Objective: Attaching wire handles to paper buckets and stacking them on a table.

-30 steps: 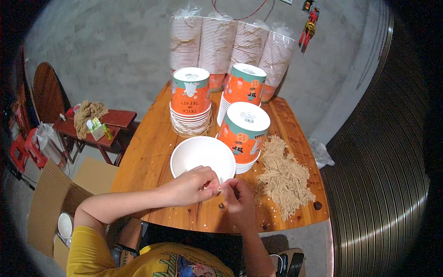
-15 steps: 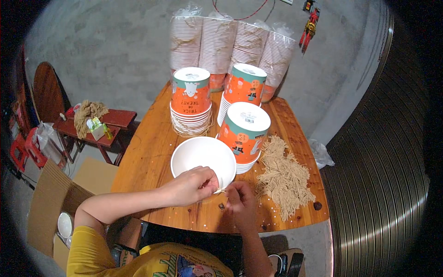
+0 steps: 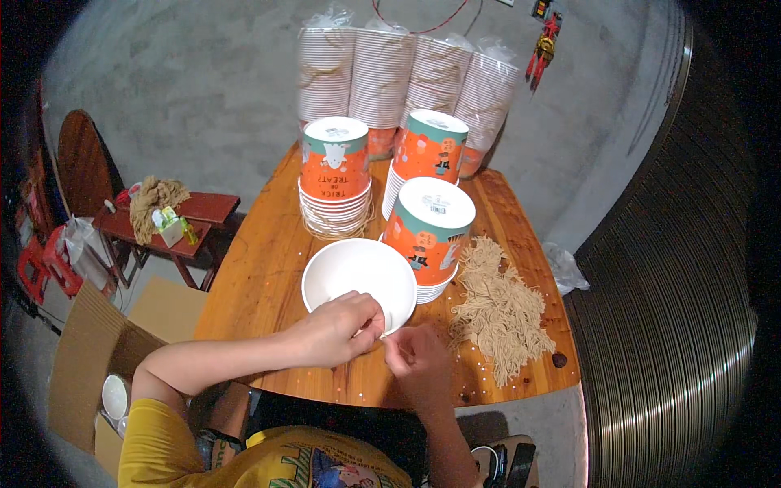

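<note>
A white paper bucket [image 3: 346, 272] lies tipped on the table, its open mouth toward me. My left hand [image 3: 342, 329] is closed on its near right rim, thumb and fingers pinching the edge. Right beside it, my right hand [image 3: 416, 358] is closed in a pinch, fingertips at the same spot on the rim. A short beige cord showed between the hands a moment ago; the fingers mostly hide it now. A heap of beige cords [image 3: 504, 317] lies right of my right hand. Behind the bucket stands an upside-down stack of orange and green buckets [image 3: 423, 244].
Two more upside-down bucket stacks [image 3: 333, 167] [image 3: 431, 146] stand farther back, the left one with cord loops around it. Tall plastic-wrapped bucket stacks [image 3: 378, 81] line the wall. A red bench [image 3: 207, 207] and an open cardboard box [image 3: 89, 358] are at left. A ribbed shutter [image 3: 667, 285] rises at right.
My right hand has shifted slightly left, up against the bucket's rim and my left fingers. The cord between the hands is now mostly covered. My left hand stays on the rim.
</note>
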A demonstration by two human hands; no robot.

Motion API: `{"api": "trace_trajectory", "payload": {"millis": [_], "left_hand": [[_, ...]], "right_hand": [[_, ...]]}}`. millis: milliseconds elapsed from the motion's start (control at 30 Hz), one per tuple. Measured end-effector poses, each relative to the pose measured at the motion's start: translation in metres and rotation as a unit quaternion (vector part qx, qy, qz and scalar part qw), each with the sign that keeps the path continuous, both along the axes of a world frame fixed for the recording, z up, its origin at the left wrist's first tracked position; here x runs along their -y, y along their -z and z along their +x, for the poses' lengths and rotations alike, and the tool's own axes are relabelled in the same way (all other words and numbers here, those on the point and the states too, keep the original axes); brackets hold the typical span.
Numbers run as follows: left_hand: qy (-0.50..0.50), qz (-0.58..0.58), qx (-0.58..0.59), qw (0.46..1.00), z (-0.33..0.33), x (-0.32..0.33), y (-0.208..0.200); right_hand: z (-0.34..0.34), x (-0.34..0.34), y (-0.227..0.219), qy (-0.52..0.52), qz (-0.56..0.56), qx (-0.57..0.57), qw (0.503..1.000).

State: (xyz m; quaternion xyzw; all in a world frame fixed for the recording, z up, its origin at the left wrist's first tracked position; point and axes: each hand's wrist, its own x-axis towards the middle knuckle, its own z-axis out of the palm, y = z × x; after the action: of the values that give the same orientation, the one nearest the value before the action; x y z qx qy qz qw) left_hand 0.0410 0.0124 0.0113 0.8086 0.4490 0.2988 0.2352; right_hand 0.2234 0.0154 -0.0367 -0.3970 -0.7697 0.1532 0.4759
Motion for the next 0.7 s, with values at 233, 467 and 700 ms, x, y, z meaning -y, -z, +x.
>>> {"api": "trace_trajectory", "payload": {"millis": [233, 467, 700], "left_hand": [[-0.003, 0.027, -0.009, 1.0, 0.0, 0.001, 0.003], [0.006, 0.007, 0.021, 1.0, 0.0, 0.001, 0.0], [0.009, -0.015, 0.049, 0.999, 0.001, 0.002, -0.001]], "right_hand": [[0.005, 0.008, 0.0, -0.002, -0.089, -0.033, 0.995], [0.014, 0.004, -0.001, -0.07, -0.311, -0.174, 0.932], [0.024, 0.006, 0.019, -0.127, -0.302, -0.144, 0.934]]}}
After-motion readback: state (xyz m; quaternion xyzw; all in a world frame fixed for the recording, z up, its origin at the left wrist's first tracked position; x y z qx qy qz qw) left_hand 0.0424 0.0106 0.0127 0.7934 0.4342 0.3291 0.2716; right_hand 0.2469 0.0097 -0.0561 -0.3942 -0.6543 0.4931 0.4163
